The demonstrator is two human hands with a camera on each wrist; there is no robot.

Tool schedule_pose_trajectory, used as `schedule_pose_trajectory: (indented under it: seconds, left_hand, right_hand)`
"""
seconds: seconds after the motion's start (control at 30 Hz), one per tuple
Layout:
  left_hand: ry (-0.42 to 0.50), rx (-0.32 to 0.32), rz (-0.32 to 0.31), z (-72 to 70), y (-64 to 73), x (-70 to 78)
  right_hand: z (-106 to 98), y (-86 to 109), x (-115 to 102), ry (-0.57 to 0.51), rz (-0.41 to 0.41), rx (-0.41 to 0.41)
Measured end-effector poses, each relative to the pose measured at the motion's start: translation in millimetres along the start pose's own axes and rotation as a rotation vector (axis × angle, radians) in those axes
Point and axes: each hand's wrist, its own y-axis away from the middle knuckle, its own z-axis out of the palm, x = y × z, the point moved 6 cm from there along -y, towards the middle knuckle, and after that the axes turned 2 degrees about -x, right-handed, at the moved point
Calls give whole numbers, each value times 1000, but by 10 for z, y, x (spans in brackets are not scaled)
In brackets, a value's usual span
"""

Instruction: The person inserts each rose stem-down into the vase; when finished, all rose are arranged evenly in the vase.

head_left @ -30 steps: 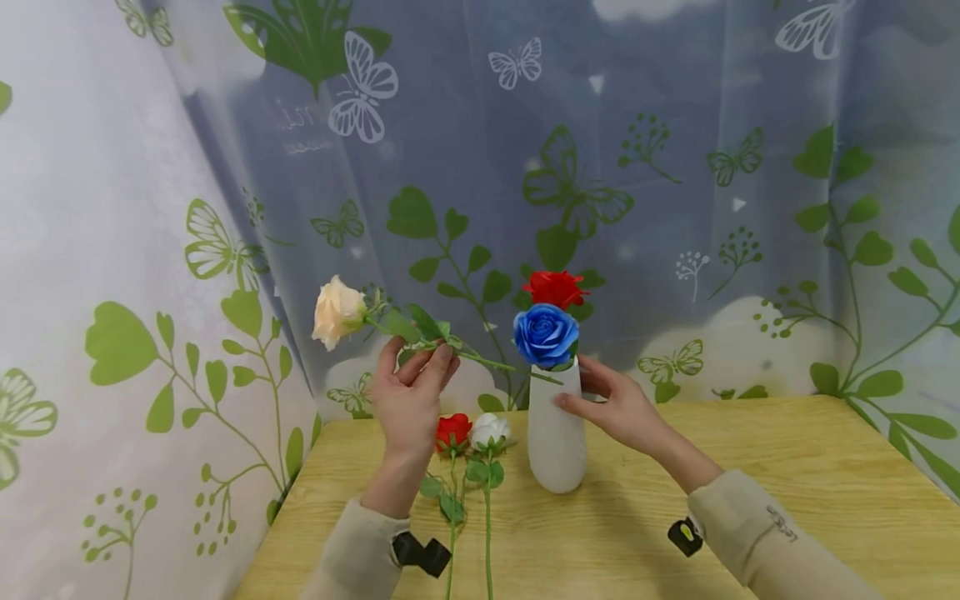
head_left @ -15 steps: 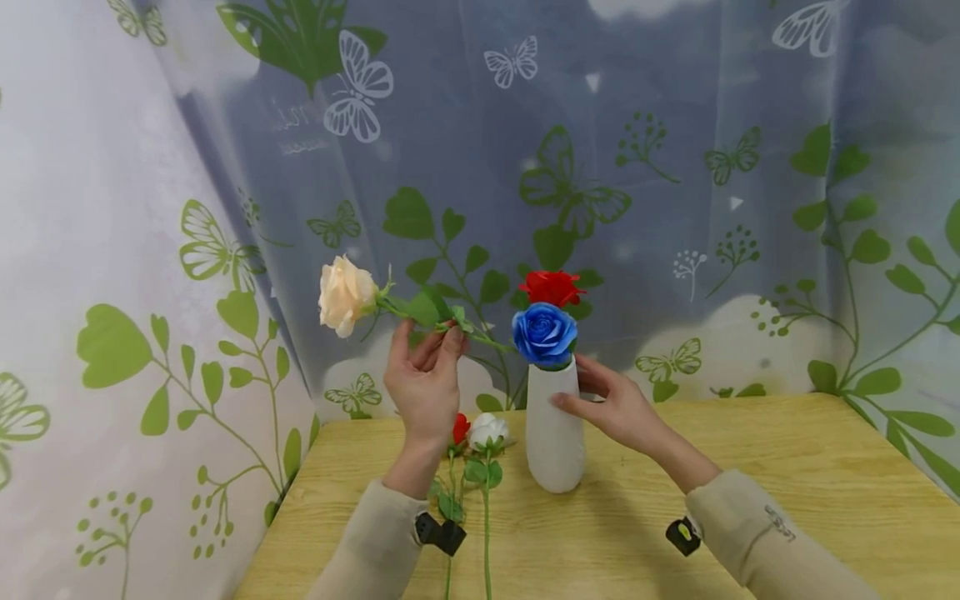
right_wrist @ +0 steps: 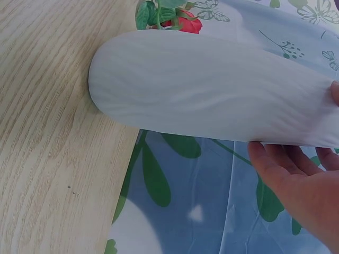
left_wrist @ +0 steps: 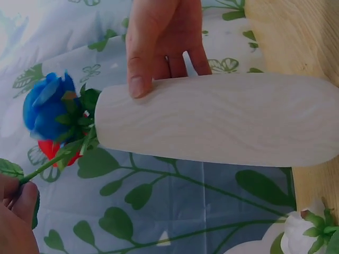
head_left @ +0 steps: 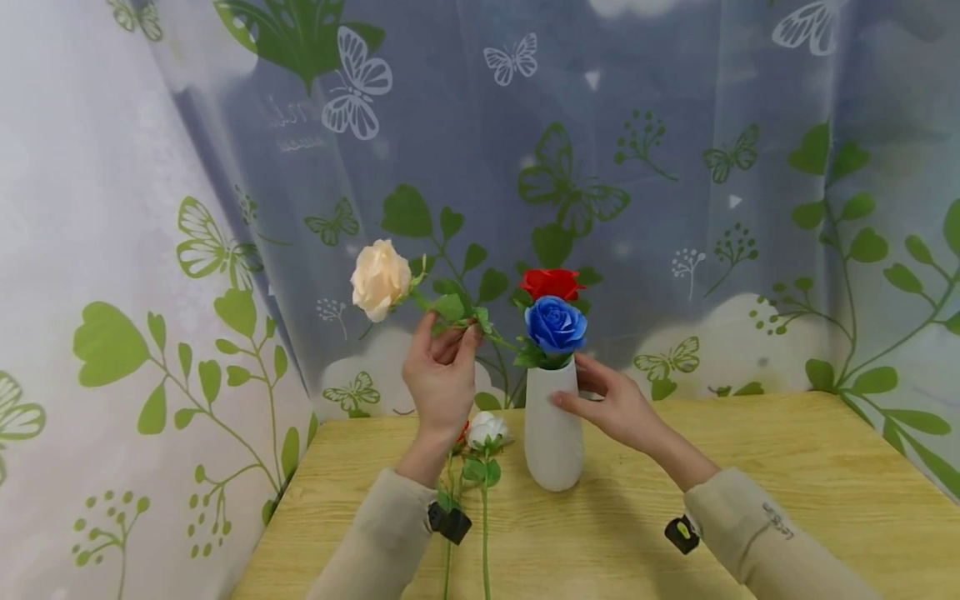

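My left hand [head_left: 441, 387] pinches the leafy stem of a peach rose [head_left: 381, 281], whose bloom tilts up to the left. The stem's cut end points right, at the leaves beside the white vase's mouth in the head view. With thumb in front and fingers behind, my right hand [head_left: 618, 408] holds the white vase [head_left: 553, 433] near its top. A blue rose [head_left: 556, 324] and a red rose [head_left: 552, 283] stand in the vase, the blue one in front. In the left wrist view, the peach rose's stem [left_wrist: 39, 170] overlaps the flowers just outside the vase mouth.
On the wooden table [head_left: 675, 517] lie a white rose [head_left: 487, 430] and another red rose [right_wrist: 189, 22], left of the vase. My left hand partly hides that red bloom in the head view. A leaf-and-butterfly printed curtain [head_left: 450, 100] hangs behind and at the left.
My left hand has carried the peach rose right and up, its stem end now at the flowers above the vase. The blue rose has shifted slightly right. My right hand stays on the vase.
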Motion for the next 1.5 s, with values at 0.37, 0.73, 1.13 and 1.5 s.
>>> schedule_pose_trajectory:
  seconds: [0.37, 0.73, 1.13, 1.5]
  left_hand:
    - [-72, -186, -8, 330, 72, -47]
    - [-233, -299, -33, 438, 193, -226]
    - [-166, -256, -8, 389, 91, -230]
    - [-111, -176, -94, 373, -23, -139]
  right_hand:
    - [2, -3, -2, -7, -1, 3]
    - [20, -6, 5, -32, -21, 1]
    - [9, -11, 4, -9, -18, 2]
    - [9, 0, -6, -9, -16, 0]
